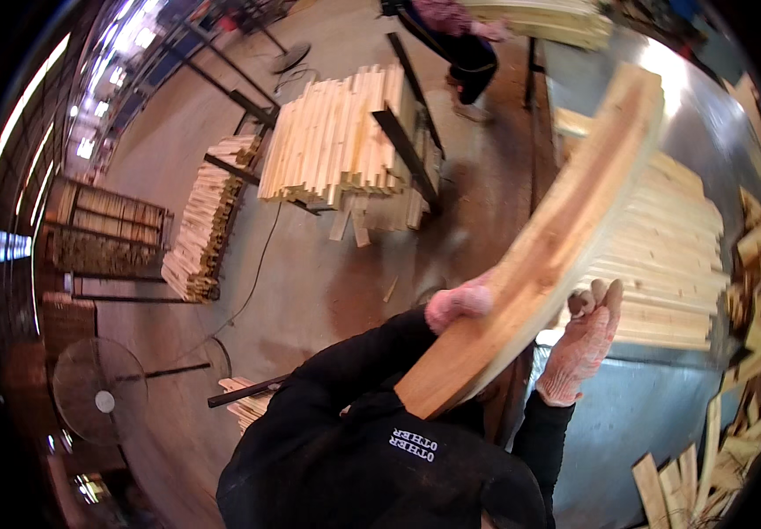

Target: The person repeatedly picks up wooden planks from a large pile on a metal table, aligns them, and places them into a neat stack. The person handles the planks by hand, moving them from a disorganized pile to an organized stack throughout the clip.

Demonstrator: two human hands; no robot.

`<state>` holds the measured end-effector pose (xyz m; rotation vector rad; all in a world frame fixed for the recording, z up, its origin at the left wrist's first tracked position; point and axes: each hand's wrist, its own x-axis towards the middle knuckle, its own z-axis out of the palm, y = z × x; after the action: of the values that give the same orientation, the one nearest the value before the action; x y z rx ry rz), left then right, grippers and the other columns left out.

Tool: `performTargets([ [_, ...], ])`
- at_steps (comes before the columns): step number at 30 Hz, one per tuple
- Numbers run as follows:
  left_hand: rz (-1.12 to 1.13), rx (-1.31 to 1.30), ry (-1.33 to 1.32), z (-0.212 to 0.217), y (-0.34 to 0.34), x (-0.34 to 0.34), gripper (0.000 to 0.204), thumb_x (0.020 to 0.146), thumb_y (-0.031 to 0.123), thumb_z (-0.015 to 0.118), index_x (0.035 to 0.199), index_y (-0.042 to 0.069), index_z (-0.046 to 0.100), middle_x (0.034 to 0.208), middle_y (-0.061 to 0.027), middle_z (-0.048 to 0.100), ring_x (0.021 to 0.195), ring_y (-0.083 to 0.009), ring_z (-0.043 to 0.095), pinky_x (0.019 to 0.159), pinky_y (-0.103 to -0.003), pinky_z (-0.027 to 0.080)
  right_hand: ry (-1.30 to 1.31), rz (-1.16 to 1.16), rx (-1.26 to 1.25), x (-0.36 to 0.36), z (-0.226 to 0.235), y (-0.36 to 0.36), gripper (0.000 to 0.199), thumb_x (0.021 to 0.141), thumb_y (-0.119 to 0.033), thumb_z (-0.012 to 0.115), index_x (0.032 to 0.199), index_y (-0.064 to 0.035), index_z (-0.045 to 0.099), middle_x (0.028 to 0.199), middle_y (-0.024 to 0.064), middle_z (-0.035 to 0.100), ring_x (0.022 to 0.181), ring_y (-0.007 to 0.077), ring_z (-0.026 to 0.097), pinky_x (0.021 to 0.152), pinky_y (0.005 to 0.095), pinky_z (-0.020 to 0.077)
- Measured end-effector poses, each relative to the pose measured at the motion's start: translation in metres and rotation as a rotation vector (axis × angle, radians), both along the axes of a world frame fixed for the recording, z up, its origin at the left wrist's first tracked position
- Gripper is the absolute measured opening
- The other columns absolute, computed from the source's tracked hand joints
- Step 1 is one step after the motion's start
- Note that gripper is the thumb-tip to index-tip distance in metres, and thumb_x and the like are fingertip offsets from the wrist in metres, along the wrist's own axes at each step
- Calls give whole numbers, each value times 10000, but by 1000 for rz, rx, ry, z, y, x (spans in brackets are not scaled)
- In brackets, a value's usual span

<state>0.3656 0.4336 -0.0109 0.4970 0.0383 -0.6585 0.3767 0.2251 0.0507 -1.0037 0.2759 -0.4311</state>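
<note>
A long wooden board (565,220) slants up and away to the right across my front, close to the camera. My left hand (460,306), in a pink knit glove, grips its left edge; the fingers behind the board are hidden. To the right of the board is my right hand (577,353), also gloved, with its fingers raised, slightly bent and apart, and nothing seen in them. Beyond that hand, a row of pale wooden strips (662,264) lies side by side on a shiny metal table (636,397).
A metal rack with stacked strips (336,132) stands ahead to the left, beside a lower stack (208,220). A round fan (103,392) is at the left. Offcuts (750,353) pile beyond the table's right edge. Another person (455,40) stands at the far end.
</note>
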Motion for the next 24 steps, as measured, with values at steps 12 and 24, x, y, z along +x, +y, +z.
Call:
performTargets([
  [12,728,1434,-160,-42,451,231,1010,740,350,796,1517,47,227,1324,-189,483,1064,-276,553,874,-367,492,315,550,-228,84,-59,242,435,987,-187,543,1388,-24,513,1131,73,655,935,134,597,866,284,472],
  [24,250,2152,-29,-153,403,345,1270,640,689,728,1552,68,100,1474,-360,287,1374,-463,331,1119,-551,264,702,308,-474,70,-105,236,400,999,-113,502,1388,-17,509,1137,65,630,923,109,580,875,257,489],
])
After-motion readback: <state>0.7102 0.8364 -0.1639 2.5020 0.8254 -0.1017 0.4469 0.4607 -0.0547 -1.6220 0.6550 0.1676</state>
